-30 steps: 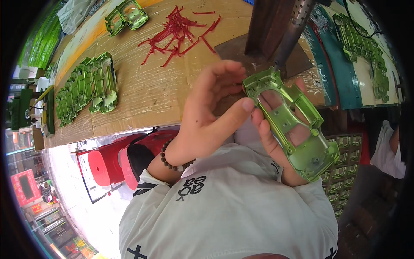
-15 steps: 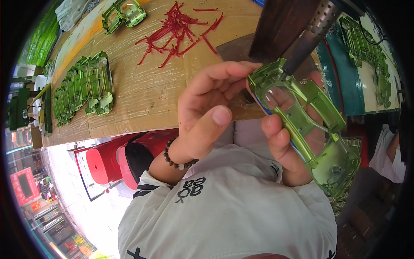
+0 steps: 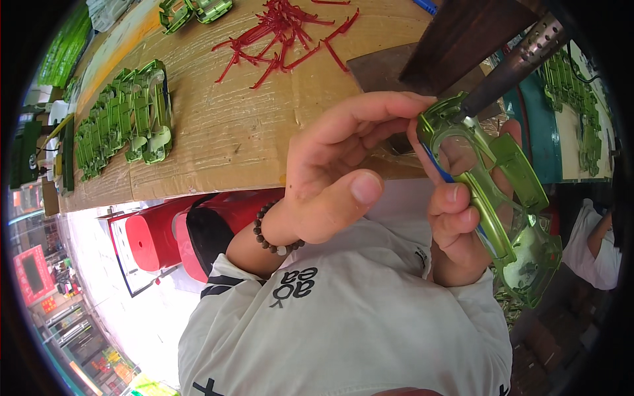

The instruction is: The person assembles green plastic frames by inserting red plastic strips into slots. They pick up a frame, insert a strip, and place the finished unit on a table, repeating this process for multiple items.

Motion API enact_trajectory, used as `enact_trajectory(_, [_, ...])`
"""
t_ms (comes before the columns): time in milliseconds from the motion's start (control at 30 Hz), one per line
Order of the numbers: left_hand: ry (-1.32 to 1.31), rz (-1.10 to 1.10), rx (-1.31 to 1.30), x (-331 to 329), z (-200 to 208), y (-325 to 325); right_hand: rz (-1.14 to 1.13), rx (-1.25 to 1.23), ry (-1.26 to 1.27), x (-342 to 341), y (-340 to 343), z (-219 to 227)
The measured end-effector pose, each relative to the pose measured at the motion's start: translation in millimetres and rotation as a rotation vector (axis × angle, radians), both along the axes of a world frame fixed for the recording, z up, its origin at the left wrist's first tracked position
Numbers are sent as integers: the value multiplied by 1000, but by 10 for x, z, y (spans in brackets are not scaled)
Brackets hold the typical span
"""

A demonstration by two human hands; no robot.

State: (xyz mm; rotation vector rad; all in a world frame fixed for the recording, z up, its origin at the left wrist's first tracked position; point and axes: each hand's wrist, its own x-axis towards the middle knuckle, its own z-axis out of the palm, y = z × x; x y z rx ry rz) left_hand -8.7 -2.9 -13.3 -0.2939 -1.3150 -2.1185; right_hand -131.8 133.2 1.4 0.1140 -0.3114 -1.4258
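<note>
A green plastic casing (image 3: 489, 214), glossy with clear round windows, is tilted in front of me at the right. My right hand (image 3: 460, 228) grips it from beneath, with fingers folded over its blue-edged left side and others partly hidden behind it. My left hand (image 3: 343, 165), wearing a beaded bracelet, reaches its fingertips to the casing's upper end; its thumb stands apart from the casing. The dark tapered rod of a soldering-iron-like tool (image 3: 515, 69) with a perforated metal sleeve points down at that upper end. Its tip appears to touch the casing's inside.
Thin red plastic strips (image 3: 284, 33) lie heaped on the cardboard-covered table (image 3: 218, 138). Similar green casings (image 3: 129, 122) stand in a row at the left, more (image 3: 578, 105) at the right. A brown metal upright (image 3: 456, 46) rises beside the tool. Red stools (image 3: 155, 241) stand below the table's edge.
The view has shifted, so the table things sit higher and further left. The casing still lies in my right hand, turned slightly, with the rod at its upper end.
</note>
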Motion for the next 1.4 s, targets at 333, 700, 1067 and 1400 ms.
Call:
enact_trajectory(333, [-57,-38,24,31,48,6,5,46,13,-26,18,25])
enact_trajectory(700, [-55,5,25,48,17,11,5,86,-13,16,-39,1])
enact_trajectory(1067, [-263,24,-61,-43,73,84,-118,51,64,-113,-20,-94])
enact_trajectory(1400, [-339,65,-229,-33,72,53,-139,-35,173,-165,10,-68])
